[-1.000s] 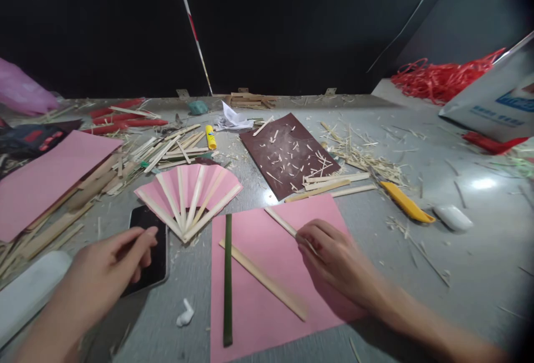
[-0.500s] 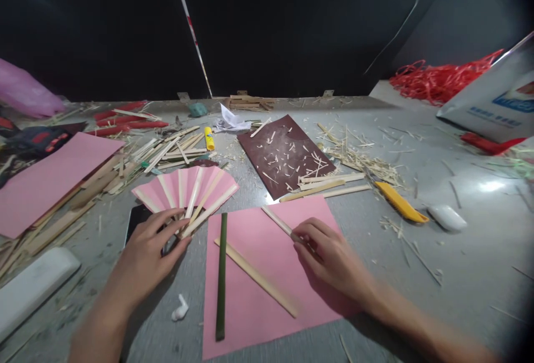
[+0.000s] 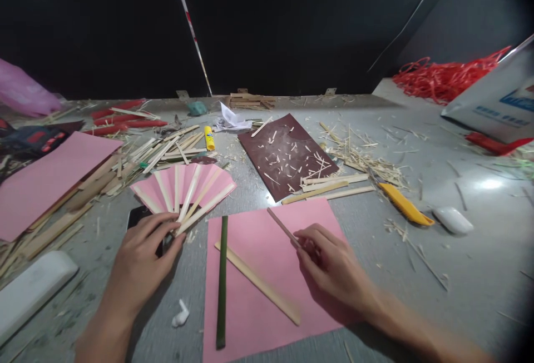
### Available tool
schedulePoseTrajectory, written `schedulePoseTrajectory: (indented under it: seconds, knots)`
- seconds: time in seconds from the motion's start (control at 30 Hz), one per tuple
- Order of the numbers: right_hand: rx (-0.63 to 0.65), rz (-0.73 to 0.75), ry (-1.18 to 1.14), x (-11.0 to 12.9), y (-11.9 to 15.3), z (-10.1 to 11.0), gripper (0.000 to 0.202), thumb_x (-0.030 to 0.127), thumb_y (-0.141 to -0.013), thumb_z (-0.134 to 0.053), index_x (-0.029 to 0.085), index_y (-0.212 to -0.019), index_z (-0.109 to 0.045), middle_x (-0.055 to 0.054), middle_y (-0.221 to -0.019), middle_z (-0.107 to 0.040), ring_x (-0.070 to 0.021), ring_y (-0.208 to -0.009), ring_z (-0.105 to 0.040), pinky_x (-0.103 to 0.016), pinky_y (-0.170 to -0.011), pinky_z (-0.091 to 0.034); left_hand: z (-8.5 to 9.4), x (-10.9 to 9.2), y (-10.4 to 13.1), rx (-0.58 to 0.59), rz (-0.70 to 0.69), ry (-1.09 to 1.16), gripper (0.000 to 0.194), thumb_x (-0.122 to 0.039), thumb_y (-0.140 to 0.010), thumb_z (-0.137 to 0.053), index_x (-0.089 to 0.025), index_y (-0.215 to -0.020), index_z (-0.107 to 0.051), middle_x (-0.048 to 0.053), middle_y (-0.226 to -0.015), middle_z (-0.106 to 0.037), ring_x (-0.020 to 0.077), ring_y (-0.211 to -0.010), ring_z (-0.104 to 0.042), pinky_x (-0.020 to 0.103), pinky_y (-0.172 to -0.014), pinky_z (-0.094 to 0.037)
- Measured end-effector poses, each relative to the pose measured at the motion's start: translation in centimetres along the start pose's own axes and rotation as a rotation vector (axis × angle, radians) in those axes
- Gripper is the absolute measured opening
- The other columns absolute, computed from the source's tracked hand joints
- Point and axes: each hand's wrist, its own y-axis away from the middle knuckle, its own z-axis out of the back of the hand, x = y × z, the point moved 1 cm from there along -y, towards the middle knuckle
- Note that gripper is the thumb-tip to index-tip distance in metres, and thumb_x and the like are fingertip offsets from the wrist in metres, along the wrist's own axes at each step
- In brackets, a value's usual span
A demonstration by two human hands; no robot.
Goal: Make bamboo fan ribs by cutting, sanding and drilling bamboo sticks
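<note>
A pink paper fan with pale bamboo ribs lies spread at the left. My left hand pinches the gathered lower ends of its ribs between thumb and fingers. Over a pink paper sheet, my right hand holds a thin bamboo strip that points up and to the left; its near end is hidden in the fingers. On the sheet lie a green bamboo strip, nearly upright in the view, and a pale strip set slantwise, its upper end touching the green one.
Beyond the sheet is brown sandpaper strewn with shavings. A yellow cutter knife and a white mouse-shaped object lie right. A glue stick stands behind the fan. A white earbud lies near my left wrist. Bamboo scraps cover the back left.
The strip in my right hand has turned, showing a browner, narrower side instead of a pale one. My left hand keeps its hold on the fan, with small shifts.
</note>
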Motion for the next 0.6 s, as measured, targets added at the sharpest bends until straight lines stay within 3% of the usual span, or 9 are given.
schedulePoseTrajectory:
  seconds: [0.07, 0.13, 0.23, 0.3, 0.37, 0.47, 0.6]
  knots:
    - [0.006, -0.007, 0.012, -0.1, 0.1, -0.1, 0.017, 0.024, -0.103, -0.049, 0.021, -0.115, -0.061, -0.004, -0.096, -0.063, -0.0147, -0.074, -0.058, -0.032, -0.068, -0.045, 0.4, -1.0, 0.1, -0.016, 0.032, -0.011, 0.014, -0.037, -0.100, -0.056, -0.026, -0.102, -0.063, 0.009, -0.111, -0.065, 0.0301, -0.108, -0.063, 0.048, -0.099, -0.048]
    - [0.012, -0.021, 0.016, -0.2, 0.2, -0.2, 0.019, 0.023, -0.101, -0.050, 0.021, -0.117, -0.061, -0.004, -0.093, -0.063, -0.0143, -0.070, -0.057, -0.032, -0.065, -0.044, 0.7, -2.7, 0.4, 0.011, 0.094, 0.001, 0.021, -0.043, -0.099, -0.057, -0.025, -0.089, -0.060, 0.005, -0.092, -0.062, 0.0245, -0.088, -0.064, 0.040, -0.087, -0.050]
    - [0.019, -0.050, 0.018, -0.2, 0.3, -0.3, 0.021, 0.021, -0.098, -0.053, 0.021, -0.118, -0.060, -0.003, -0.091, -0.064, -0.0149, -0.070, -0.058, -0.032, -0.065, -0.045, 0.0, -6.2, 1.0, 0.293, 0.234, 0.040, 0.036, -0.054, -0.100, -0.050, -0.025, -0.077, -0.052, -0.002, -0.069, -0.058, 0.0183, -0.059, -0.058, 0.032, -0.062, -0.041]
    - [0.028, -0.058, 0.005, -0.2, 0.4, -0.3, 0.022, 0.021, -0.097, -0.054, 0.021, -0.118, -0.060, -0.003, -0.089, -0.065, -0.0155, -0.072, -0.060, -0.032, -0.066, -0.046, -1.0, -8.5, 1.1, 0.558, 0.330, 0.002, 0.031, -0.054, -0.100, -0.047, -0.026, -0.088, -0.055, 0.000, -0.070, -0.064, 0.0240, -0.065, -0.066, 0.031, -0.059, -0.035]
    - [0.027, -0.062, -0.020, 0.0, 0.4, -0.2, 0.021, 0.021, -0.096, -0.055, 0.021, -0.117, -0.060, -0.003, -0.089, -0.065, -0.0157, -0.073, -0.061, -0.031, -0.066, -0.047, -1.7, -10.1, 1.0, 0.680, 0.360, -0.023, 0.025, -0.047, -0.102, -0.041, -0.026, -0.094, -0.053, 0.002, -0.072, -0.067, 0.0286, -0.071, -0.069, 0.032, -0.059, -0.031]
    - [0.018, -0.064, -0.035, 0.2, 0.5, -0.1, 0.021, 0.020, -0.096, -0.056, 0.022, -0.117, -0.060, -0.003, -0.090, -0.066, -0.0153, -0.073, -0.060, -0.031, -0.065, -0.047, -2.3, -11.1, 0.6, 0.705, 0.387, 0.027, 0.018, -0.037, -0.101, -0.038, -0.025, -0.091, -0.048, 0.004, -0.072, -0.066, 0.0297, -0.072, -0.068, 0.032, -0.061, -0.028]
    - [0.023, -0.062, -0.011, 0.1, 0.6, -0.2, 0.021, 0.020, -0.097, -0.054, 0.022, -0.117, -0.060, -0.004, -0.092, -0.066, -0.0145, -0.071, -0.058, -0.030, -0.064, -0.045, -2.2, -10.9, 0.2, 0.679, 0.424, 0.147, 0.019, -0.032, -0.098, -0.041, -0.025, -0.081, -0.044, 0.002, -0.065, -0.062, 0.0249, -0.065, -0.064, 0.032, -0.061, -0.031]
